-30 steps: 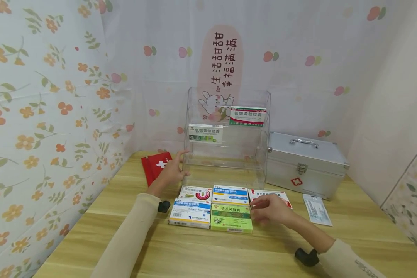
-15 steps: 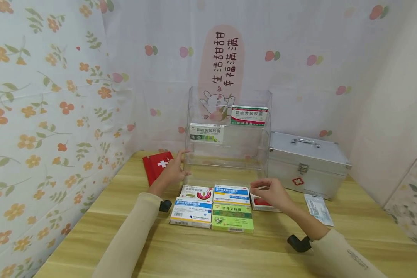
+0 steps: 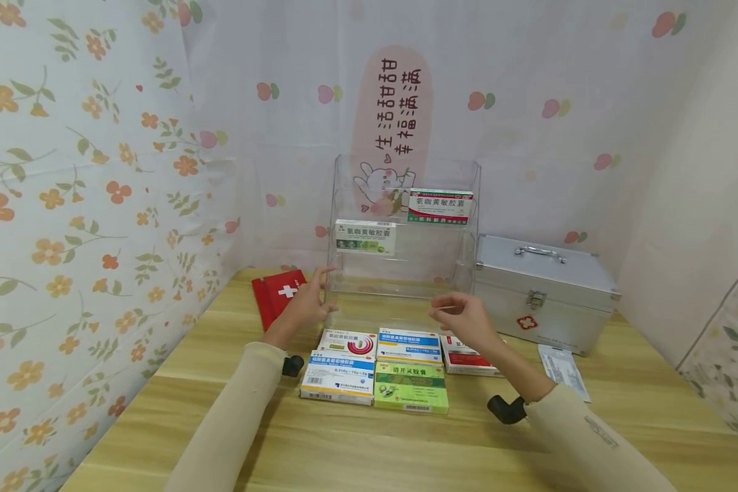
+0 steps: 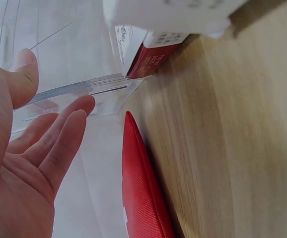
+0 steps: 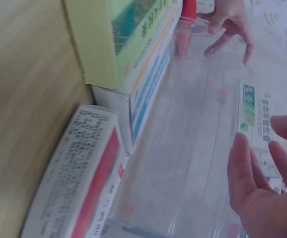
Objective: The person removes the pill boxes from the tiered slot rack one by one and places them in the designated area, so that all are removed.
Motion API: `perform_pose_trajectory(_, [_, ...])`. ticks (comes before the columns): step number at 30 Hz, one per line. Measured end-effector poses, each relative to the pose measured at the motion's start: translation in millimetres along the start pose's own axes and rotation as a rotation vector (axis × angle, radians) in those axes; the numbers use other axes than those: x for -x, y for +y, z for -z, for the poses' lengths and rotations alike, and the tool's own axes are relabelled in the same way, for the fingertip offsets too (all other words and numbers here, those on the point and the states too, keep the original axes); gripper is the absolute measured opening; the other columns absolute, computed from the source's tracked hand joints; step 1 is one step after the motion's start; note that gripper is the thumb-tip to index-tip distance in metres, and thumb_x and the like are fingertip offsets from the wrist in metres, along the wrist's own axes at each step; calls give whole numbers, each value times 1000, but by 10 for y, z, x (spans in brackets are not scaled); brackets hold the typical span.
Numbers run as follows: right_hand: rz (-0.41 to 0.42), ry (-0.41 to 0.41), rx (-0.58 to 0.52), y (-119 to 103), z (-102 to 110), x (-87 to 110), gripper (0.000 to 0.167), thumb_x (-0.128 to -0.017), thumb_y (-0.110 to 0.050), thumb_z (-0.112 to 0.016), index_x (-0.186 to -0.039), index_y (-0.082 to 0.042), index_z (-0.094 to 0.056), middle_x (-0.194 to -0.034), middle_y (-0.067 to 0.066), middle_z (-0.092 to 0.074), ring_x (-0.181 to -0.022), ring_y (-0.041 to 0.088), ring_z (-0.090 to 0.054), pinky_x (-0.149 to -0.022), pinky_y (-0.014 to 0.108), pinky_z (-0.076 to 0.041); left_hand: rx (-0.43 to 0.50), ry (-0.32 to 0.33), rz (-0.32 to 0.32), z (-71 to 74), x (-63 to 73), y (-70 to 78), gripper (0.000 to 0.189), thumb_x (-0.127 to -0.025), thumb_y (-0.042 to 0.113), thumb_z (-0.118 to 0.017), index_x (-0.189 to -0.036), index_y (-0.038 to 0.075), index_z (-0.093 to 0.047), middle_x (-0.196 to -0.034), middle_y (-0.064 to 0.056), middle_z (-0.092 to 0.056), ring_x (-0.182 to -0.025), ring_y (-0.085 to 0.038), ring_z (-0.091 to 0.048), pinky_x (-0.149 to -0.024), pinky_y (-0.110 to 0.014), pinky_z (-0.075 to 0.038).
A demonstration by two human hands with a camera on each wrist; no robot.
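My left hand (image 3: 304, 304) is at the left side of a clear tiered rack (image 3: 400, 283), its fingers loosely extended at the rack's edge. In the left wrist view, the thumb and fingers of that hand (image 4: 39, 134) stand apart beside the clear panel. My right hand (image 3: 464, 318) hovers before the rack's lower right part, with nothing between thumb and fingers. Below it lies a red-and-white medicine box (image 3: 467, 359), partly hidden by the wrist. A blue-and-white box (image 3: 408, 345), a green box (image 3: 411, 387), another blue-and-white box (image 3: 337, 377) and a white box with pink rings (image 3: 349, 343) lie beside it.
A white-green box (image 3: 365, 237) and a red-green-white box (image 3: 441, 206) stand in the rack. A silver first-aid case (image 3: 544, 294) is to its right, with a white packet (image 3: 562, 372) in front. A red pouch (image 3: 277, 294) lies at left behind my hand.
My right hand has moved up and left from the red-and-white box to in front of the rack, uncovering part of that box. My left hand has stayed at the rack's side.
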State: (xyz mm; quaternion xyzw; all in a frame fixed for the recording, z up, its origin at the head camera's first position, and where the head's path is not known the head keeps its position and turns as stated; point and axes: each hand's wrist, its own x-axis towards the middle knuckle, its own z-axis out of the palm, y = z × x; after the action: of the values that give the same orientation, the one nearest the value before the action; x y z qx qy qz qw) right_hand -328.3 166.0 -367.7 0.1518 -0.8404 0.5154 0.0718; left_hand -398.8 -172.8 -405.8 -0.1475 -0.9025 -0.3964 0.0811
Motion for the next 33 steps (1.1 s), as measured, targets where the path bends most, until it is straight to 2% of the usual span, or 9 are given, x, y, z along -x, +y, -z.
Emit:
perform_pose_trajectory(4, [55,48,-1,-44,-43,-83,22,-92,-10,-70,-110,2,-69,-111,19,-68,-92,32,-69,-71,30,-59,1,-2,0,12,7,2,86,-87,7,-76,-152,27,-25,-138,-18,-56,-113,-35,-61,-84,-48,-57])
perform_pose_trajectory(7, [98,74,42,-73,-67,-146,23,-91,-11,-71,-111,2,-69,-121,20,-65,-97,32,-68,-73,29,-58,9,-4,-1,11,9,-5,86,-87,7,-76,-152,29,-25,-138,-18,-56,-114,-36,-61,-85,-49,-56])
perform_pose_trajectory(11, [146,95,98,-93,-103,-247,24,-90,-10,-71,-112,2,-70,-121,20,-65,-103,32,-65,-78,30,-57,25,5,-1,11,10,-18,86,-87,6,-76,-150,33,-25,-136,-18,-56,-113,-35,-61,-83,-49,-57])
perform_pose_trajectory(13, [152,104,116,-101,-125,-300,25,-90,-10,-71,-112,0,-70,-116,19,-67,-103,32,-65,-78,35,-57,28,3,-1,8,10,-27,86,-87,7,-75,-150,34,-25,-135,-18,-57,-105,-32,-63,-80,-46,-58])
perform_pose_trajectory(15, [159,119,140,-110,-144,-348,25,-89,-11,-72,-111,-1,-71,-115,17,-68,-103,32,-65,-80,39,-57,22,-1,-7,9,9,-35,86,-87,7,-75,-150,34,-24,-134,-19,-57,-90,-30,-65,-74,-42,-59])
perform_pose_trajectory(19, [182,148,185,-118,-164,-449,26,-87,-12,-75,-111,-2,-72,-116,18,-68,-104,33,-66,-83,48,-55,7,-19,-3,3,-2,-55,86,-87,9,-75,-150,35,-22,-134,-20,-56,-69,-26,-61,-63,-34,-56])
perform_pose_trajectory(24, [195,133,196,-145,-166,-594,30,-88,-14,-75,-116,-4,-70,-126,17,-64,-111,37,-63,-88,50,-54,-13,-8,3,12,-25,-48,87,-87,9,-76,-151,33,-23,-133,-18,-57,-79,-23,-62,-67,-34,-57])
perform_pose_trajectory(33, [229,93,255,-235,-168,-824,33,-90,-17,-74,-119,-2,-68,-137,20,-56,-118,37,-59,-92,51,-52,9,-28,28,7,-31,-2,87,-87,9,-75,-152,31,-22,-133,-19,-56,-76,-26,-63,-64,-32,-58])
